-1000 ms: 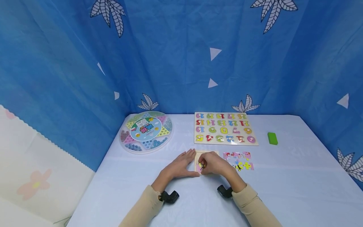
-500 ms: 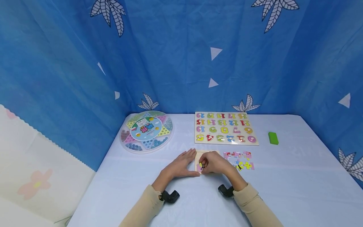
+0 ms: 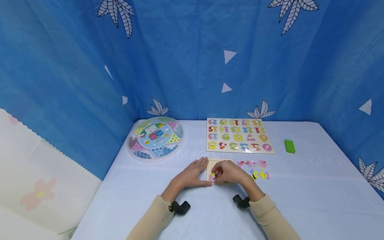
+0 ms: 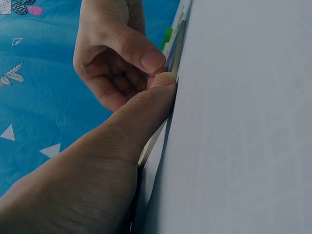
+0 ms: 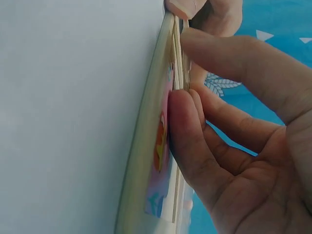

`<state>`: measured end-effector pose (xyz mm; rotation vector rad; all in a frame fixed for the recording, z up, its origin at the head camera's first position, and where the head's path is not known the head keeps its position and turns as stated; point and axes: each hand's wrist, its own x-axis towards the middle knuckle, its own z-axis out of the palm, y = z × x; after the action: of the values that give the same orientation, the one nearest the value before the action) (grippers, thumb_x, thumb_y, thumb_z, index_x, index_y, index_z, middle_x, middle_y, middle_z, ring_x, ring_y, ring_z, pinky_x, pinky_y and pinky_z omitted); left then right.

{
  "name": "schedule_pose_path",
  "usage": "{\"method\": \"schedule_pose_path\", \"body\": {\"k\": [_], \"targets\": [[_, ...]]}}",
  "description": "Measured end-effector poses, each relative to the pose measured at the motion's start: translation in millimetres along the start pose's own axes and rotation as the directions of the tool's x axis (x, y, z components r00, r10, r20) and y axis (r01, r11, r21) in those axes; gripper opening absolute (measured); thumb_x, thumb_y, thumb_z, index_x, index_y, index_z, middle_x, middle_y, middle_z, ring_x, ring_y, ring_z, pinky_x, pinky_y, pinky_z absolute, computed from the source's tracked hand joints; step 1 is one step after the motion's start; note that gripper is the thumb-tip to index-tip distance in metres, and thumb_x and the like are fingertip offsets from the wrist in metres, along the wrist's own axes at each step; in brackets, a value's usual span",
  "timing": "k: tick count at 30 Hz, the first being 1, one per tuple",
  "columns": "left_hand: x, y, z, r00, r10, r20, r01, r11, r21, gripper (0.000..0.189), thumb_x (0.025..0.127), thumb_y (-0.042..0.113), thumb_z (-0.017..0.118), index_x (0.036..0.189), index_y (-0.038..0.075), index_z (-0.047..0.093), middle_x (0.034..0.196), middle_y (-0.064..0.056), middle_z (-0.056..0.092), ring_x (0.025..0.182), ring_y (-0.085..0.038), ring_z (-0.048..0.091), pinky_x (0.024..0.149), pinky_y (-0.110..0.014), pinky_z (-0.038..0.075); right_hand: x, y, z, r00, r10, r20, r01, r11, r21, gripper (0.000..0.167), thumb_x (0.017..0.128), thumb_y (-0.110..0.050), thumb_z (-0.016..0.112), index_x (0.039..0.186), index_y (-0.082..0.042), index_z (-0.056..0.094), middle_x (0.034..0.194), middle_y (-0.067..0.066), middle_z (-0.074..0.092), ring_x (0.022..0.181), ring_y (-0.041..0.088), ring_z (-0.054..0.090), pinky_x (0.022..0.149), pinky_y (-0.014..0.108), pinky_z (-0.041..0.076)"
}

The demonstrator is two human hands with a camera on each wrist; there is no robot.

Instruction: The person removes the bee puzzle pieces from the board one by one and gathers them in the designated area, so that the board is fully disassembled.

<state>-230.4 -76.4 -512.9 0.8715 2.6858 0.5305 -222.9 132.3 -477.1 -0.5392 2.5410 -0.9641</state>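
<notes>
A small wooden puzzle tray (image 3: 211, 163) lies on the white table between the hands. My left hand (image 3: 192, 175) rests along its left side, fingers stretched, with the thumb at the near edge. Over the tray, my right hand (image 3: 230, 171) pinches a pink, yellow and black puzzle piece (image 3: 213, 177) at the near left corner. The right wrist view shows the fingertips low at the tray rim (image 5: 139, 136), near a pink piece with orange and yellow print (image 5: 162, 146) inside it. The right hand covers much of the tray's right half in the head view.
Loose puzzle pieces (image 3: 260, 175) lie right of the tray. Behind it are a number board (image 3: 240, 133) and, farther right, a green block (image 3: 289, 146). A round marble game board (image 3: 156, 138) sits at the back left. Blue curtains (image 3: 180, 66) enclose the table.
The right fingers shift slightly at the tray's near left corner, and the pinched piece turns and settles lower there. My left hand stays in place at the tray.
</notes>
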Motion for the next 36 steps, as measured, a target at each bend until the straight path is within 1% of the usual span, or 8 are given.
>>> {"method": "schedule_pose_path", "body": {"k": [12,19,24,31,36], "targets": [[-0.2,1.0,0.6,1.0,-0.003,-0.003,0.003,1.0,0.021,0.101,0.082,0.068,0.061,0.155,0.01,0.022,0.164,-0.002,0.017,0.153,-0.016,0.013,0.126,-0.039,0.015,-3.2,2,-1,1.0,-0.007,0.013,0.006,1.0,0.021,0.032,0.07,-0.013,0.086,0.098,-0.009,0.071,0.083,-0.001,0.063,0.075,0.013,0.055,0.067,0.022,0.05],[-0.5,2.4,-0.9,1.0,-0.009,-0.002,0.009,1.0,0.015,0.102,0.082,0.068,0.062,0.155,0.01,0.022,0.164,-0.002,0.018,0.153,-0.016,0.013,0.126,-0.038,0.015,-5.4,2,-1,0.999,-0.032,-0.013,0.032,0.999,0.002,0.033,0.07,-0.011,0.086,0.099,-0.008,0.071,0.082,-0.002,0.062,0.075,0.012,0.055,0.064,0.02,0.048],[-0.8,1.1,-0.6,1.0,-0.013,-0.004,0.013,1.0,0.027,0.102,0.082,0.068,0.061,0.155,0.009,0.022,0.164,-0.002,0.018,0.153,-0.016,0.013,0.126,-0.038,0.015,-11.2,3,-2,0.998,-0.046,-0.032,0.046,0.999,-0.011,0.032,0.071,-0.01,0.086,0.099,-0.006,0.07,0.081,-0.002,0.062,0.073,0.012,0.054,0.063,0.02,0.049],[-0.2,-0.3,-0.5,1.0,-0.006,0.004,0.005,0.999,0.033,0.101,0.083,0.068,0.06,0.155,0.009,0.022,0.164,-0.002,0.016,0.153,-0.017,0.012,0.126,-0.039,0.015,-21.8,9,-6,0.995,-0.002,-0.095,-0.003,0.998,-0.055,0.034,0.069,-0.011,0.087,0.099,-0.008,0.071,0.081,-0.003,0.061,0.073,0.011,0.053,0.064,0.021,0.047],[1.3,0.1,0.8,1.0,-0.005,0.01,0.005,0.999,0.041,0.1,0.083,0.068,0.06,0.156,0.01,0.021,0.165,-0.001,0.016,0.153,-0.016,0.011,0.126,-0.038,0.014,-29.5,13,-11,0.993,0.025,-0.116,-0.032,0.998,-0.061,0.036,0.068,-0.01,0.087,0.101,-0.007,0.071,0.081,-0.002,0.061,0.072,0.012,0.053,0.064,0.022,0.047]]}}
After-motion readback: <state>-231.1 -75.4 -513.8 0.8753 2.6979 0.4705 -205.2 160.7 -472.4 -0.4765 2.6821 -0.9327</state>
